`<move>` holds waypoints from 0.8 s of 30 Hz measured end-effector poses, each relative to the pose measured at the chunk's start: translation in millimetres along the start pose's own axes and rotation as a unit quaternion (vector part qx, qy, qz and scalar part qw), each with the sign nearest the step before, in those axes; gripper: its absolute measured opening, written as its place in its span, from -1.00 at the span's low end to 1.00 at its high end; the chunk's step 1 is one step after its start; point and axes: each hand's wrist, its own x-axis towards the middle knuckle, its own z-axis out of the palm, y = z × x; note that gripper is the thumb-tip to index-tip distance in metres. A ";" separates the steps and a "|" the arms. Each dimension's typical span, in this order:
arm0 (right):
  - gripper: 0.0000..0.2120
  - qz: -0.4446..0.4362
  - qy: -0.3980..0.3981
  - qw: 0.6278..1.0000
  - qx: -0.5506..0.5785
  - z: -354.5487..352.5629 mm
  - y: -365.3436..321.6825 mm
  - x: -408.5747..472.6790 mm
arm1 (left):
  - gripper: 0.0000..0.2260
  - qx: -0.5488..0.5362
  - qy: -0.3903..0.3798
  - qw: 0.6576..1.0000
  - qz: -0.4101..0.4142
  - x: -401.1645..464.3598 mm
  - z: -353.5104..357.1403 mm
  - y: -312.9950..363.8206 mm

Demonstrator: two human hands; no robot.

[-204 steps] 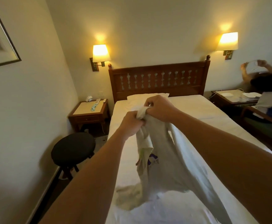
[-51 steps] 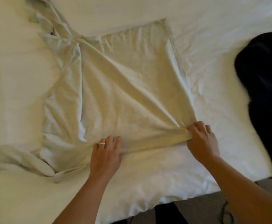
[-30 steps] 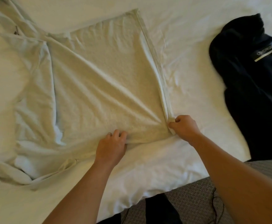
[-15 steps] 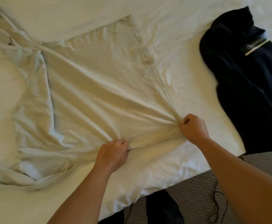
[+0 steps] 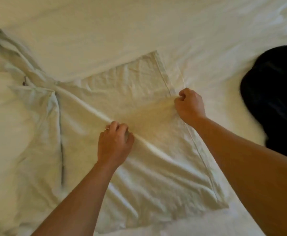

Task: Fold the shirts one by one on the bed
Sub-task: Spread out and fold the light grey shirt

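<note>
A pale cream shirt lies spread on the white bed sheet, its sleeves out at the left and its hem toward the right. My left hand pinches a raised fold of the cloth near the middle of the body. My right hand grips the cloth at the hem edge, further from me. A taut ridge of fabric runs between the two hands and on toward the upper left sleeve. A dark shirt lies in a heap at the right edge of the bed.
White sheet surrounds the cream shirt on all sides. The dark garment fills the right side of the view. Both my forearms reach in from the bottom.
Both hands gripped the near edge of the cream shirt and have carried it away from me over the body. The view has shifted left and up, so the dark shirt sits further right.
</note>
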 end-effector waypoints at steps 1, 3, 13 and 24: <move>-0.70 -0.006 0.004 1.000 0.012 5.3 -16.3 21.8 | -0.67 -0.010 0.020 0.999 -0.023 24.9 -2.8 -3.9; -0.66 -0.017 0.011 0.999 0.040 13.1 -43.4 58.8 | -0.68 -0.020 0.050 0.997 -0.060 71.7 -8.5 -12.6; -0.82 0.097 -0.098 0.981 0.133 30.8 -93.5 154.7 | -0.77 0.006 0.003 0.972 -0.235 228.8 -25.1 -19.5; -0.84 0.023 -0.016 0.998 0.057 -4.9 -70.9 159.4 | -0.50 -0.019 0.056 0.989 -0.136 218.6 -4.3 28.1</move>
